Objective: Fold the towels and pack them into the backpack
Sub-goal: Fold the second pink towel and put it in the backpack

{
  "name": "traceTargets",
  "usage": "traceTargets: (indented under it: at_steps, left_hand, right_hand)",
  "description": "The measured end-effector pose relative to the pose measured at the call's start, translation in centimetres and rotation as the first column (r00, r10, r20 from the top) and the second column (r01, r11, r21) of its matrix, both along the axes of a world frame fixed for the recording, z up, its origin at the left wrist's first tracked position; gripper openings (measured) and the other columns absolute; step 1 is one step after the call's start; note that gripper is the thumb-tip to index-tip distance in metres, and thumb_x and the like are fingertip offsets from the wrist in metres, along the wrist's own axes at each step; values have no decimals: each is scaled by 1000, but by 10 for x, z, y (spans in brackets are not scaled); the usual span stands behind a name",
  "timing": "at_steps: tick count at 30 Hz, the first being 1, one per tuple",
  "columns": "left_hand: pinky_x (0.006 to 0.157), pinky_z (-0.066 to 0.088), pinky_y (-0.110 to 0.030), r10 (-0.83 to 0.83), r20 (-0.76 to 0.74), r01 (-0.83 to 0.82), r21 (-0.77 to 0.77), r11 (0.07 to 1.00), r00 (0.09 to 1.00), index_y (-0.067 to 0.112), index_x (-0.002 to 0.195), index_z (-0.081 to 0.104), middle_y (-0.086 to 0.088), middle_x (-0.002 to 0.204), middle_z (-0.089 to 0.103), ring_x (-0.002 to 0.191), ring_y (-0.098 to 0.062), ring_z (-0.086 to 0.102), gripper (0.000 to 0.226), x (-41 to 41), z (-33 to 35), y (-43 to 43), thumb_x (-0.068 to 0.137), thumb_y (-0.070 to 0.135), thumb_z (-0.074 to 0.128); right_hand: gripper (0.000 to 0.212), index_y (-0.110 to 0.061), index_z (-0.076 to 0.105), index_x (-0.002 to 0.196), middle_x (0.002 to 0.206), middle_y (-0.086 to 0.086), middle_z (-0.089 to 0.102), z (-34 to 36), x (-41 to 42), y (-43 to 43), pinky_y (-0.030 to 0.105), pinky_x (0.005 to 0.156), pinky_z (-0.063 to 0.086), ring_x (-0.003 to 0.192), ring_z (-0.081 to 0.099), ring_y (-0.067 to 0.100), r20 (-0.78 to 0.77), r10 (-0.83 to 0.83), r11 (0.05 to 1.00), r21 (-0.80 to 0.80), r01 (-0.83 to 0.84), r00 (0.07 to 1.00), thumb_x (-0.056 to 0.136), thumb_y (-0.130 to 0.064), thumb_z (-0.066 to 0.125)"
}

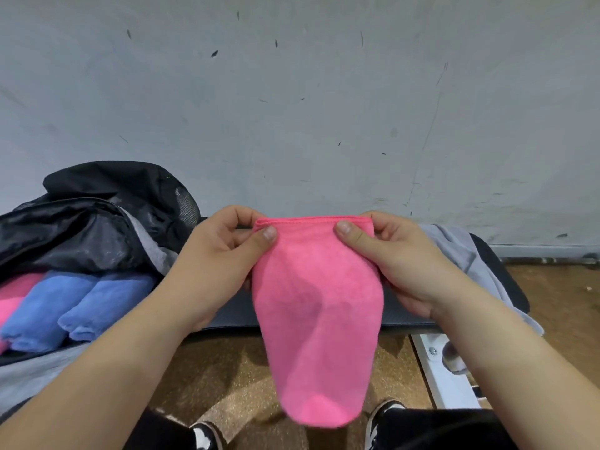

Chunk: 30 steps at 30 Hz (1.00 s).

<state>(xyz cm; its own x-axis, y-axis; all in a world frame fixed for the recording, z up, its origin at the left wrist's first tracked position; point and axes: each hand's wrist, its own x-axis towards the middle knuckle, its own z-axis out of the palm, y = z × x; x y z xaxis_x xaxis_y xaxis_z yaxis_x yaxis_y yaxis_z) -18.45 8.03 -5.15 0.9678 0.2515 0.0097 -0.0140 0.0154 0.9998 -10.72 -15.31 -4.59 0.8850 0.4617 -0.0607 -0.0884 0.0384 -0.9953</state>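
Note:
A pink towel point(316, 319) hangs doubled over in front of me, its folded top edge stretched level between both hands. My left hand point(220, 254) pinches the top left corner between thumb and fingers. My right hand point(389, 254) pinches the top right corner the same way. The towel's lower end dangles above the floor. At the left lies the open black backpack point(97, 216), holding two rolled blue towels point(81, 303) and a pink towel point(13, 300) at the frame's edge.
A dark padded bench point(496, 264) runs behind the hands, with a grey cloth point(461, 251) draped over its right end. A white metal frame point(435, 362) stands at the lower right. A scuffed grey wall point(292, 108) rises behind. Brown floor and my shoes lie below.

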Motion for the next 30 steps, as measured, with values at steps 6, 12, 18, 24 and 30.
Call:
traceTargets:
  at_steps: [6, 12, 18, 24, 30]
  left_hand:
    - [70, 58, -31, 54, -56, -36, 277, 960, 997, 17, 89, 76, 2, 75, 76, 66, -8, 63, 5, 37, -36, 7, 92, 14, 78]
    - [59, 62, -34, 190, -114, -140, 348, 927, 975, 17, 85, 75, -4, 71, 72, 59, -17, 69, 12, 80, -66, 0, 91, 7, 76]
    - [87, 62, -45, 283, -122, -214, 399, 892, 951, 23, 86, 76, 5, 81, 77, 83, -21, 75, 11, 115, -101, -5, 89, 13, 73]
    - [101, 53, -29, 216, -209, -140, 326, 935, 954, 19, 139, 59, 8, 132, 63, 111, -6, 67, 44, 134, -107, -20, 96, 11, 67]
    - [79, 49, -12, 115, -177, 15, 601, 799, 977, 19, 115, 71, 5, 111, 71, 83, -2, 66, 24, 119, -108, -22, 92, 13, 71]
  right_hand:
    - [15, -12, 80, 84, 73, 17, 64, -39, 36, -2, 36, 70, 48, 72, 56, 17, 209, -164, 945, -248, 214, 964, 85, -25, 86]
    - [11, -12, 79, 83, 61, 14, 58, -73, 73, 15, 25, 44, 45, 46, 53, 18, 109, -318, 893, -298, 336, 942, 83, -20, 86]
    - [8, -22, 79, 83, 77, 18, 74, -100, 110, 27, 45, 68, 60, 65, 66, 21, 126, -355, 880, -289, 376, 926, 87, -16, 80]
    - [50, -26, 58, 143, 121, 2, 70, -120, 125, 31, 44, 97, 60, 106, 70, 17, 44, -235, 911, -338, 236, 971, 96, -17, 71]
    - [7, -15, 73, 95, 91, 9, 76, -109, 102, 3, 45, 79, 64, 82, 73, 24, 131, -187, 829, -511, 228, 974, 92, -20, 76]
